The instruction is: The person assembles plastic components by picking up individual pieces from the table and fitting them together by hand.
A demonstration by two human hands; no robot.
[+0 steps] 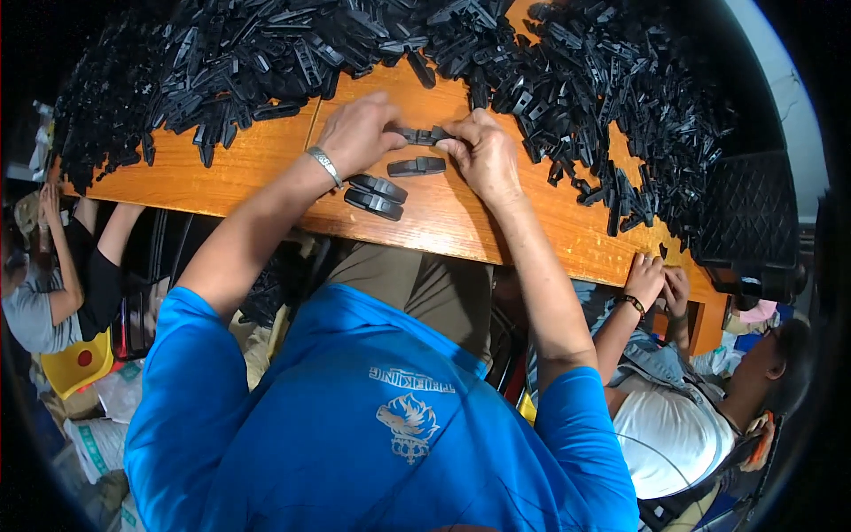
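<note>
Between my two hands is a slim black plastic part (420,136), lifted or resting just over the wooden table; I cannot tell which. My left hand (356,135), with a metal bracelet at its wrist, pinches the part's left end. The fingers and thumb of my right hand (484,152) close on its right end. Just below lies a similar long black piece (417,167), flat on the wood. Near my left wrist, two thicker black pieces rest side by side, a rear one (379,187) and a front one (372,204).
A large heap of black plastic parts (257,58) spreads along the table's far side, and another heap (612,97) covers the right. A black crate (749,213) stands at the right edge. A co-worker's hands (651,282) are at the table (443,222) on my right; another person sits left.
</note>
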